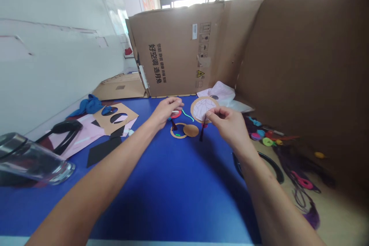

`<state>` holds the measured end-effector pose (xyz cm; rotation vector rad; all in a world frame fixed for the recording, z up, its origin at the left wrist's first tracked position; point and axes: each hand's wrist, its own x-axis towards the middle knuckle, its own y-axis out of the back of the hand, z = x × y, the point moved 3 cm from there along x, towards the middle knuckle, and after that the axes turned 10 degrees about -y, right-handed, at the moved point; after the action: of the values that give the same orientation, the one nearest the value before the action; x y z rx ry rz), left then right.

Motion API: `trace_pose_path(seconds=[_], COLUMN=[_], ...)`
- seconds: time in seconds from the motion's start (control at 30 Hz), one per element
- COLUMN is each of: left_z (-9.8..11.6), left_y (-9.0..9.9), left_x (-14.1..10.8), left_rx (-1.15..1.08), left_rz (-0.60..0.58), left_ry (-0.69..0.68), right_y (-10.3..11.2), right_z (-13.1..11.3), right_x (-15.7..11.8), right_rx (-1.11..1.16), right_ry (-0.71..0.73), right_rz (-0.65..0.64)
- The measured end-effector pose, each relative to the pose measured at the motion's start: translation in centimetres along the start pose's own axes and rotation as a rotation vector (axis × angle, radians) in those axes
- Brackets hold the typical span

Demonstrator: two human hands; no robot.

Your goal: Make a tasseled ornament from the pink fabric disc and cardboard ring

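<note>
My right hand (pixel 226 121) is closed, with thumb and finger pinching the lower right edge of a round cardboard ring with a white, line-patterned centre (pixel 204 107). A dark red tassel (pixel 201 132) hangs below that disc. My left hand (pixel 168 109) is closed, fingertips bent together, just above a small red round piece (pixel 176 114); whether it grips anything is hidden. A thin green cord (pixel 188 115) curves out beside the left fingers, and another dark tassel (pixel 174 125) shows beneath them. Between the hands, a cardboard ring (pixel 172 132) and a plain cardboard disc (pixel 191 130) overlap on the blue table.
A clear glass (pixel 37 165) stands at the left, near cut cardboard (pixel 118 113) with round holes, black sheets (pixel 103 152) and blue cloth (pixel 88 104). Cardboard walls (pixel 178 54) rise behind and right. Coloured trinkets (pixel 266 141) and a black ring (pixel 273 167) lie at the right.
</note>
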<state>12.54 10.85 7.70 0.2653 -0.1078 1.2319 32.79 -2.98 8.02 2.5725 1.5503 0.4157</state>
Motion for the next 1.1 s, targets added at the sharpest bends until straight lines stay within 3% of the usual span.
trace_pose_path(seconds=[0.17, 0.3, 0.57, 0.7, 0.93, 1.1], left_z=[0.7, -0.2, -2.1, -2.8, -3.0, -2.3], left_y=[-1.9, -2.1, -1.6, -1.4, -0.3, -0.3], left_x=[-7.5, -10.1, -11.3, -11.3, -11.0, -11.1], left_rx=[-0.219, -0.322, -0.37, -0.363, -0.528, -0.759], left_rz=[-0.12, -0.111, -0.016, 0.032, 0.252, 0.156], left_ry=[0.107, 0.123, 0.141, 0.153, 0.174, 0.185], right_y=[-1.4, -2.8, -4.7, -4.8, -4.8, -5.3], right_z=[-0.2, -0.2, 0.2, 0.2, 0.2, 0.3], right_x=[-0.6, -1.6, -2.5, -2.6, -2.7, -2.9], right_rx=[0.115, 0.123, 0.062, -0.004, -0.12, -0.109], right_ry=[-0.014, -0.015, 0.018, 0.106, 0.243, 0.244], right_rz=[-0.145, -0.229, -0.374, -0.353, -0.307, -0.324])
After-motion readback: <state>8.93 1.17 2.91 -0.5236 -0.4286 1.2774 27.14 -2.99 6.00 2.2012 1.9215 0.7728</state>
